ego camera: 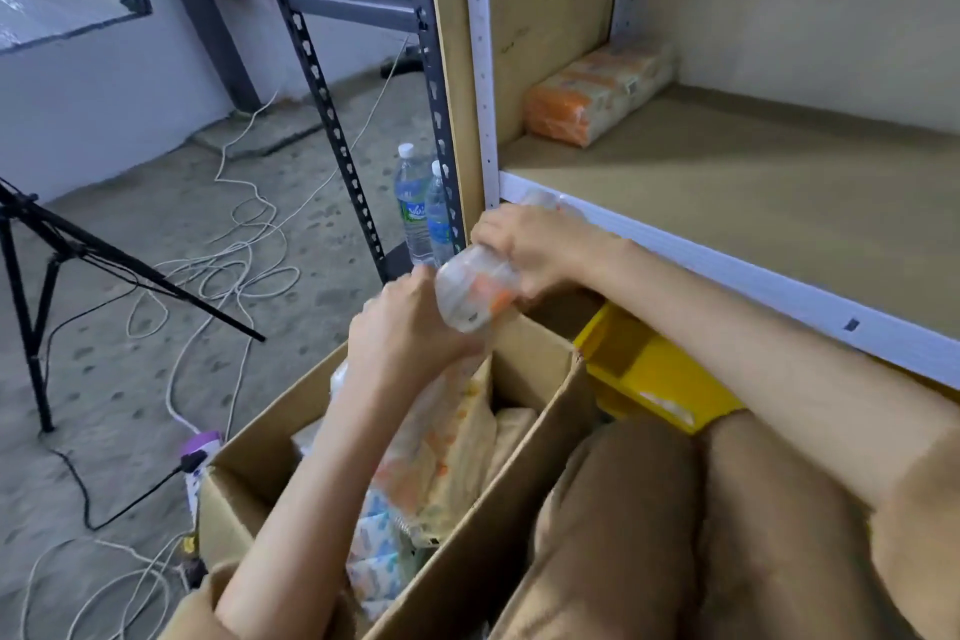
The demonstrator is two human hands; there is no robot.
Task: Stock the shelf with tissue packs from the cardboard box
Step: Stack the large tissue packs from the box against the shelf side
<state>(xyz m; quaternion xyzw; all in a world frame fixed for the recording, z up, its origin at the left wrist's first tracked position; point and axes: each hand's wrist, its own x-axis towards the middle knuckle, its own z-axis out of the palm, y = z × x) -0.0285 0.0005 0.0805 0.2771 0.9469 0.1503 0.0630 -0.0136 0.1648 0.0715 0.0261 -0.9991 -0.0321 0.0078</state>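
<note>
An open cardboard box (524, 473) stands on the floor below me, holding several tissue packs (447, 447) in clear wrap. Above the box's far end, both hands hold one orange-and-white tissue pack (475, 294). My left hand (410, 327) grips its lower end and my right hand (524, 244) grips its upper end, close to the white front edge of the shelf (727, 182). One orange tissue pack (597, 94) lies at the shelf's back left corner.
Two water bottles (423, 208) stand on the floor beside the grey perforated rack post (332, 120). A yellow bin (649, 374) sits under the shelf. White cables (239, 250), a black tripod (41, 276) and a power strip (197, 457) lie left. My knees (675, 525) are bottom right.
</note>
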